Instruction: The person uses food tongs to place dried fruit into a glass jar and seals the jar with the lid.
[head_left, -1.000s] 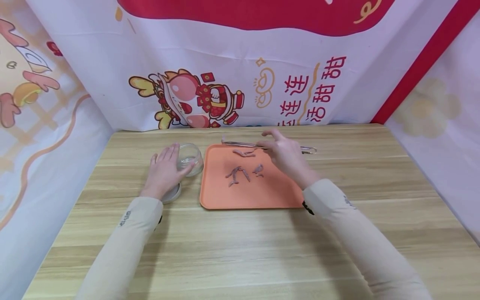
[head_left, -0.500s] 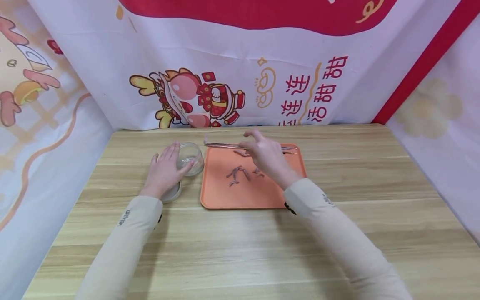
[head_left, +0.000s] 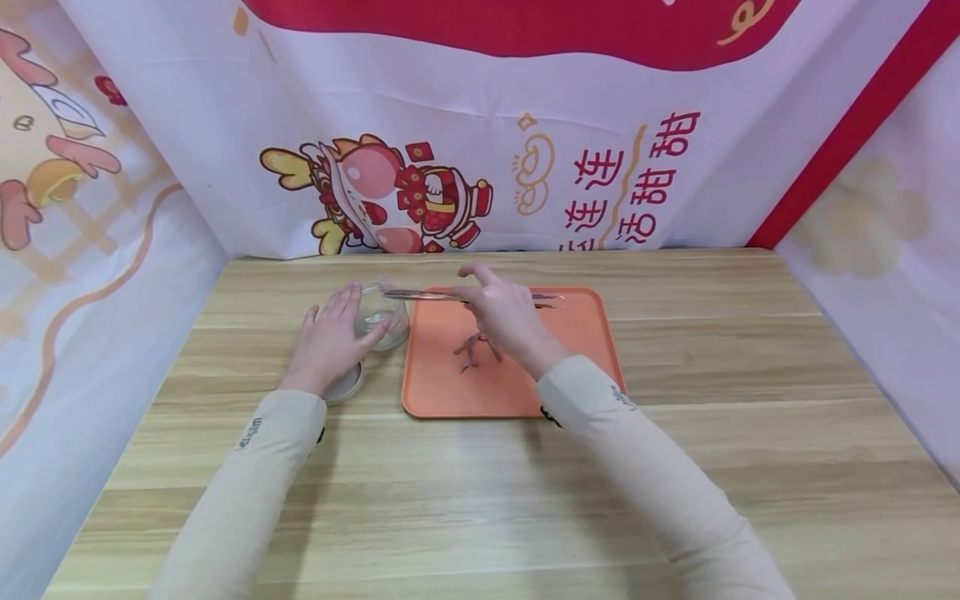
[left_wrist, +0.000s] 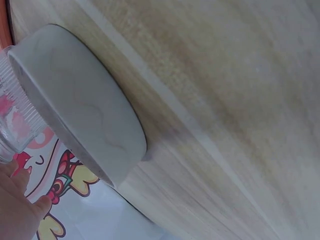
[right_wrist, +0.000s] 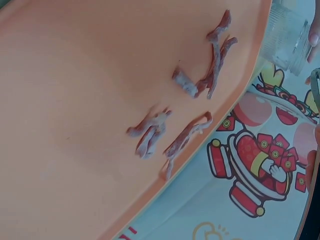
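In the head view my right hand [head_left: 502, 312] pinches long metal tongs [head_left: 427, 294] around their middle. A small pale pinkish strip [head_left: 385, 282] is at their left tip, above the glass jar [head_left: 382, 321]. My left hand [head_left: 326, 342] grips this clear jar, thumb at the near right side and fingers at the left. Several reddish meat strips [head_left: 471, 350] lie on the orange tray [head_left: 442, 396], partly hidden by my right hand; the right wrist view shows more meat strips [right_wrist: 187, 135] near the tray's edge.
A shallow round grey lid or dish [head_left: 345, 386] sits below my left hand, beside the jar; it looms large in the left wrist view [left_wrist: 80, 105]. The wooden table [head_left: 465, 500] ends at a printed cloth backdrop [head_left: 465, 108].
My right hand has carried the tongs and the strip leftward, from the tray's back edge to above the jar. My left hand has stayed at the jar.
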